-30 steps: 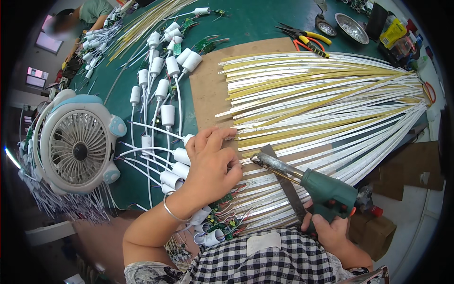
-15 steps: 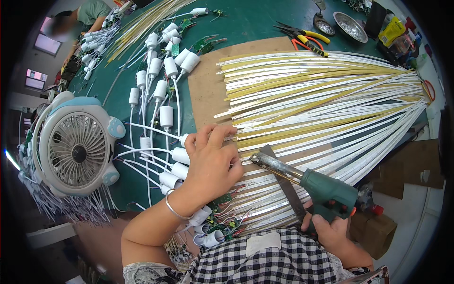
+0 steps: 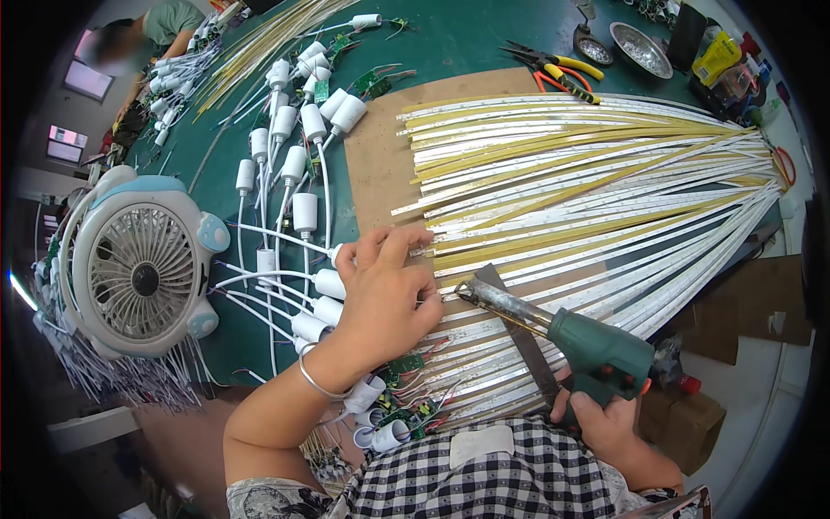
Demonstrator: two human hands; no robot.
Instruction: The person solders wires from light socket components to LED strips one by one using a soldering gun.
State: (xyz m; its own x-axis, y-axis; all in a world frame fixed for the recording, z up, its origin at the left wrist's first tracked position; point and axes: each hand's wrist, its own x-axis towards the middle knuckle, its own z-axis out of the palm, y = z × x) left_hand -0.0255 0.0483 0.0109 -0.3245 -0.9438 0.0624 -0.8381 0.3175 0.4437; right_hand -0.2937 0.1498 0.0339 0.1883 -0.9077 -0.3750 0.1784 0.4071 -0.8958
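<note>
My left hand [image 3: 391, 298] reaches over the left ends of the LED strips [image 3: 519, 190], fingers bent and closed at those ends; what they pinch is hidden under them. White lamp caps [image 3: 329, 283] with white cables lie against its wrist side. My right hand [image 3: 605, 426] is wrapped round the handle of a green soldering gun [image 3: 601, 346]. The gun's tip points left, close to my left fingertips and over the strip ends. Beneath its barrel a dark flat metal bar [image 3: 527, 350] lies slantwise across the strips.
A blue-white fan [image 3: 143, 272] stands at left. Lamp caps with green circuit boards [image 3: 402, 368] lie below my left forearm. Yellow-handled pliers [image 3: 553, 67] and metal dishes [image 3: 641, 48] are at the back. A brown board [image 3: 372, 164] lies beneath the strips. Another person [image 3: 169, 30] is at far left.
My left hand and forearm have shifted very slightly. The soldering gun has moved a touch left, its tip staying by the strip ends.
</note>
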